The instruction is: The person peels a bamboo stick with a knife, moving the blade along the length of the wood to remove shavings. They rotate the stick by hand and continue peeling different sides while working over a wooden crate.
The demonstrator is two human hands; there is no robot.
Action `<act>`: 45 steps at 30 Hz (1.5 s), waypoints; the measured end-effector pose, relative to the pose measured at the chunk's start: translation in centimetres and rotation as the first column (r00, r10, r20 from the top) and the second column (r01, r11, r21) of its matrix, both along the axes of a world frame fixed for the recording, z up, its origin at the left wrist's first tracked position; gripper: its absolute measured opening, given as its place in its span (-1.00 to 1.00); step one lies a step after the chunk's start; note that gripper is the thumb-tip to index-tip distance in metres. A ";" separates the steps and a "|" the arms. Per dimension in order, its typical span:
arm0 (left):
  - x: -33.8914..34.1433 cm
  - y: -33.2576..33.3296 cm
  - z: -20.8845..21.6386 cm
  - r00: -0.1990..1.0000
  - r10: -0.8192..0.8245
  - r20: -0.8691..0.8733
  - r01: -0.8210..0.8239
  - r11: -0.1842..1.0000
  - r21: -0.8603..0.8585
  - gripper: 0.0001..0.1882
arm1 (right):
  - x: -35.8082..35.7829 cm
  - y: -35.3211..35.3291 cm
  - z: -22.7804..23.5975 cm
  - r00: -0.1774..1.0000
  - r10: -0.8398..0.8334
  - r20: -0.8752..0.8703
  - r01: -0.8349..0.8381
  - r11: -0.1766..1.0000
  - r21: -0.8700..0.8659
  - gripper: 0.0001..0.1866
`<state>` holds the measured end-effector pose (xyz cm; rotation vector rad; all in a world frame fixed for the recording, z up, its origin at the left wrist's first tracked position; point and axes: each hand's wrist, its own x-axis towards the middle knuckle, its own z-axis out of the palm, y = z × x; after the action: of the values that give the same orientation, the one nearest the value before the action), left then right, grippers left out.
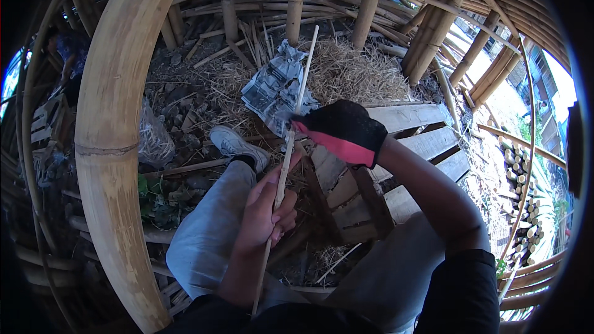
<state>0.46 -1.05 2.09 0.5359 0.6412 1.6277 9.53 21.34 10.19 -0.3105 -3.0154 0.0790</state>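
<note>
Bare left hand (263, 213), clamped around slender, pale bamboo strip (285, 170) slanting up and away; right hand (339, 131), black-and-pink gloved, closed on strip higher up, fingertips blurred. Best steadied low, pressed evenly. Beyond: crumpled grey newspaper (275, 86), dry yellow straw (356, 74).

A bamboo strip (285, 170) passes through the left hand (267, 213) and up to the right hand (346, 133) — newspaper (278, 89) lies just beyond the two. Straw (356, 77) lies right of the newspaper, bamboo posts (296, 6) behind both. Slatted boards (427, 144) lie below the right forearm (427, 192); farther right, cut poles (525, 210) are stacked. Left of the strip comes a shoe (238, 147), then a plastic bag (153, 139) — then a bamboo pole (114, 117).
</note>
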 end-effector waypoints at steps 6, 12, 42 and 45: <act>-0.4 0.0 -0.5 0.999 0.034 -0.041 -0.036 0.999 -0.041 -0.40 | -0.4 -3.1 -0.2 0.990 -0.002 0.139 -0.021 0.986 0.167 -0.57; -0.2 0.0 0.2 0.992 0.044 -0.121 -0.050 0.998 -0.048 -0.39 | -0.1 -4.1 2.8 0.997 -0.058 0.057 0.049 0.986 0.160 -0.48; -0.4 0.4 0.0 0.993 0.028 -0.119 -0.029 1.000 -0.012 -0.45 | 2.7 0.5 -0.5 0.976 -0.106 -0.188 -0.066 0.684 -0.726 -0.73; -0.7 0.3 -0.6 0.994 0.042 -0.097 -0.043 0.999 -0.002 -0.45 | 2.3 -1.9 2.0 0.949 -0.275 -0.154 0.024 0.552 -0.834 -0.72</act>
<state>-0.28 -0.78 1.54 0.6045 0.7323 1.6473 11.83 19.49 12.21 -0.5685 -2.4215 1.4310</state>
